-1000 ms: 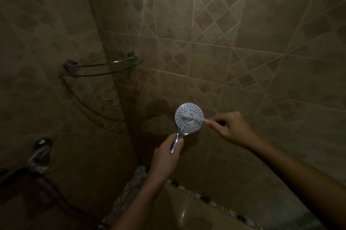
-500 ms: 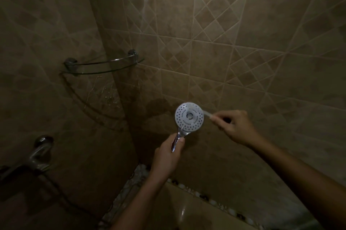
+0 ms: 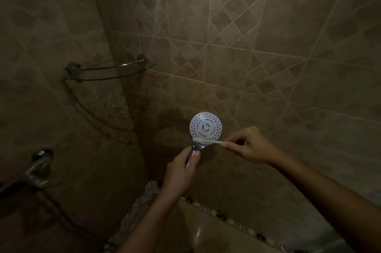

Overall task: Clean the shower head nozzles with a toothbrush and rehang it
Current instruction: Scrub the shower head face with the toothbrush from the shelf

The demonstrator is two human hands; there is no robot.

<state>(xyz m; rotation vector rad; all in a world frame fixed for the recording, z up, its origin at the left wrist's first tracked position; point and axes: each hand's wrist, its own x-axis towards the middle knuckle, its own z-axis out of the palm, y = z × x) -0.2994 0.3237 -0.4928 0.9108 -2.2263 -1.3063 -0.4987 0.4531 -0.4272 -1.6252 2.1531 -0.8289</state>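
Observation:
A round white shower head (image 3: pixel 205 125) with dark nozzle dots faces me in the middle of the view, on a chrome handle. My left hand (image 3: pixel 181 172) grips that handle from below, thumb up along it. My right hand (image 3: pixel 250 145) pinches the end of a pale toothbrush (image 3: pixel 207 141). The brush lies level, its bristle end at the lower rim of the shower head face, just above the handle's neck.
A glass corner shelf (image 3: pixel 109 71) with a chrome rail hangs at the upper left. A chrome tap (image 3: pixel 39 167) sticks out of the left wall, with a dark hose (image 3: pixel 59 211) trailing down from it. Brown tiled walls surround me; a pebble strip (image 3: pixel 206 207) borders the floor.
The toothbrush went from the centre of the shower head face, off to its right side, then down to the lower rim. My left hand kept its hold on the handle.

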